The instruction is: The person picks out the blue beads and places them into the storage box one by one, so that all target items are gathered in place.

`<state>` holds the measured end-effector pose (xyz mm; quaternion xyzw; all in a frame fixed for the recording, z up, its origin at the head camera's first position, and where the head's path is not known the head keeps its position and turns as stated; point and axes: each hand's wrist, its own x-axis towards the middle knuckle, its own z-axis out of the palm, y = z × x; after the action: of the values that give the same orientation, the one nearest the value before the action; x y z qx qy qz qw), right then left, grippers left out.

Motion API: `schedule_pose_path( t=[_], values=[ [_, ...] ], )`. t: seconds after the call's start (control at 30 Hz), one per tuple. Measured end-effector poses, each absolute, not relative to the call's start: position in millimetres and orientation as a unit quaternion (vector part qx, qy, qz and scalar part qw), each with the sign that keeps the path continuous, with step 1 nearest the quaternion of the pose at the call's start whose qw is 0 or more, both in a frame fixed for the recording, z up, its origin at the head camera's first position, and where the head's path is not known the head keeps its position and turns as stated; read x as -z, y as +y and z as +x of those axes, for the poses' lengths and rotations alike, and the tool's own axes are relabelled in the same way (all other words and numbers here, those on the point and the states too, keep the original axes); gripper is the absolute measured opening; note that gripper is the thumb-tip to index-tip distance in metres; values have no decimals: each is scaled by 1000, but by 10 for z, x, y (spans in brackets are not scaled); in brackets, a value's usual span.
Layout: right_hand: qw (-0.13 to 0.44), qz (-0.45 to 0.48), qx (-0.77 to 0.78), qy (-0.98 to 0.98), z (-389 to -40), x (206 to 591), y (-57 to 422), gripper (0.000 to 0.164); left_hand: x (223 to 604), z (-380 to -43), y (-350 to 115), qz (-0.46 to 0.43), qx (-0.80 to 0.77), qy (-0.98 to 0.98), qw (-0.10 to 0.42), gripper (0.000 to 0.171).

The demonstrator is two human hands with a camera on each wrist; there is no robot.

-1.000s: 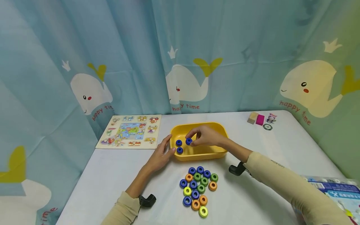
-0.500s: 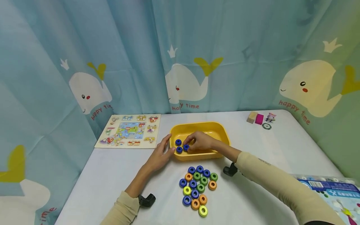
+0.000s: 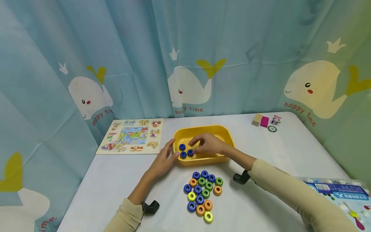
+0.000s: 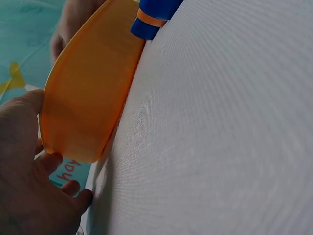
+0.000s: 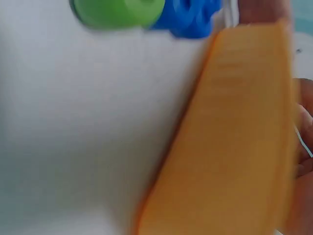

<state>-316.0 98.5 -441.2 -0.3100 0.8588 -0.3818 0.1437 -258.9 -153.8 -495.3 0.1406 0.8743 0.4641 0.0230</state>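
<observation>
- I have the right hand point(image 3: 209, 144) inside the yellow tray point(image 3: 200, 162), thumb and index finger parted around a gap, gripping nothing that I can see
- At that thumb tip sits the closest blue ring point(image 3: 190, 152); whether they touch I cannot tell
- Just left of it, 2 more blue rings point(image 3: 182, 147) lie flat, and I judge the 3 are packed into that corner to leave floor free under the palm
- My right wrist arches over the tray's side, forearm reaching in from the near right, I think to clear the wall
- Further left, the left hand point(image 3: 162, 162) holds the tray's end, thumb at the rim and fingers along the outside, to steady it, I judge
- Short of the grip, toward the body, lie 17 loose rings point(image 3: 205, 193): 7 blue, 4 green, 4 orange, 2 yellow, bunched within easy reach as I read it
- Beyond the left hand lies a puzzle board point(image 3: 131, 137); far right past the grip sit a wooden block point(image 3: 257, 120), magenta block point(image 3: 264, 121), figurine point(image 3: 276, 120) and round token point(image 3: 272, 129), presumably parked out of the way
</observation>
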Motion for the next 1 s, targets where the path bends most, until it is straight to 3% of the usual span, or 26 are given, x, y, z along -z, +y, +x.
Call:
schedule_pose_path(
  t=[0.27, 0.53, 1.0],
  values=[
    [64, -329, 388, 859, -2588, 4169, 1296, 22, 4957, -2605, -1547, 152, -467, 871, 10, 64],
    [21, -276, 376, 884, -2093, 4365, 1533, 23, 4958, -2605, -1548, 137, -463, 876, 15, 64],
    [70, -218, 364, 903, -1993, 4756, 1563, 26, 4974, -2608, -1530, 149, -474, 868, 13, 64]
  ],
)
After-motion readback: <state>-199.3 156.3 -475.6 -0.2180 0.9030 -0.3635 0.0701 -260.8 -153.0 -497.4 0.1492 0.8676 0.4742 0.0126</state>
